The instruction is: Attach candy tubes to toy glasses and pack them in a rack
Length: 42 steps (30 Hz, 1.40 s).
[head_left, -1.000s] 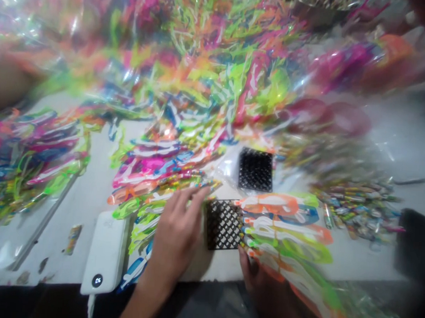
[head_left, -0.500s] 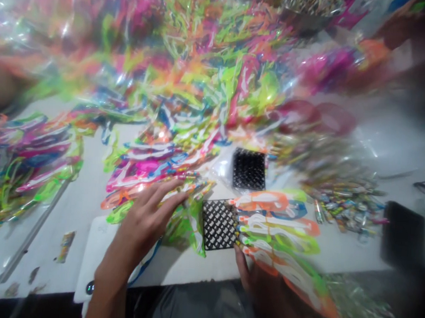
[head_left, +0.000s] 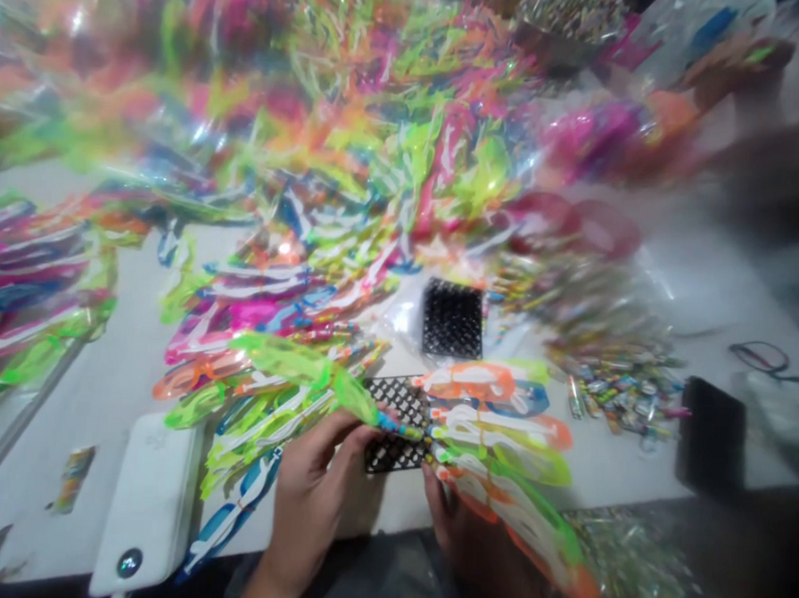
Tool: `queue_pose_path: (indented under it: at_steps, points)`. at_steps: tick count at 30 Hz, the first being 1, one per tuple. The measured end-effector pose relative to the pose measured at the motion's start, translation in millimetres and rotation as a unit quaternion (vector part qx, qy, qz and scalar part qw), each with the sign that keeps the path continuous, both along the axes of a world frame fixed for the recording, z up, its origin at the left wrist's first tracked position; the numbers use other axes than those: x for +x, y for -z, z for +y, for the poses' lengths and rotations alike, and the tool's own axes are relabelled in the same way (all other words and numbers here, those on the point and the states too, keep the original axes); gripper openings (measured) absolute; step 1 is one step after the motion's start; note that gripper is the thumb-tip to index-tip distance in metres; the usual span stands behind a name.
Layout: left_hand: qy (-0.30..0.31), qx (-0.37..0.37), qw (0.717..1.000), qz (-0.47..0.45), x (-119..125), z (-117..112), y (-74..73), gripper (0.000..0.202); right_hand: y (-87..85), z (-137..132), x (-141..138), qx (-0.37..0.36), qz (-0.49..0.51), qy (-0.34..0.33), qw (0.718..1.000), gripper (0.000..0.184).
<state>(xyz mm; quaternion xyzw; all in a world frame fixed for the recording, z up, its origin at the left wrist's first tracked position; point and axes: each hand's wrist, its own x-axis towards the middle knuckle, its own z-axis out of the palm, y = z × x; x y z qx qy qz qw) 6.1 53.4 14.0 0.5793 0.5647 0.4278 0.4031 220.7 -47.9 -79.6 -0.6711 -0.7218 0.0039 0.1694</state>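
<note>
My left hand [head_left: 313, 482] is shut on a neon-green translucent plastic wing [head_left: 295, 365], pinching it near its striped stick, which points right over a black perforated mesh plate [head_left: 395, 450]. My right hand [head_left: 445, 516] sits at the table's near edge under a fanned bunch of orange, white and green plastic wings [head_left: 493, 429]. It seems to grip that bunch, though the fingers are partly hidden. The sticks of the bunch lie across the right part of the plate. The two hands are close but apart.
A second mesh plate [head_left: 452, 320] lies on a plastic bag beyond the hands. Heaped wings [head_left: 292, 302] cover the white table [head_left: 100, 390]. A white power bank [head_left: 151, 500] lies left, with small sticks [head_left: 619, 391] and a black phone [head_left: 710, 436] right.
My left hand has lifted the green wing off the heap and moved nearer the mesh plate. The right hand stays on its bunch. The whole view has shifted as my head turned.
</note>
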Motion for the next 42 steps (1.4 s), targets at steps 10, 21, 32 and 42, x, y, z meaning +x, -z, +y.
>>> queue_pose_path:
  at_steps: [10, 21, 32, 42]
  points:
    - [0.027, 0.163, 0.969, 0.183, 6, 3, 42.7, 0.029, 18.7, -22, 8, -0.001, -0.106, -0.087, 0.991, 0.044]
    - [0.150, 0.211, 0.955, 0.147, 4, 7, 12.9, 0.021, 13.6, -16, 8, -0.007, -0.095, -0.076, 0.993, 0.035]
    - [0.181, 0.142, 0.970, 0.077, 17, 13, 25.6, 0.018, -5.8, 7, -3, -0.046, -0.032, -0.065, 0.996, 0.038]
    - [0.176, 0.195, 0.956, 0.134, 14, 12, 32.8, 0.027, -1.6, -4, 2, -0.051, -0.017, -0.059, 0.997, 0.030]
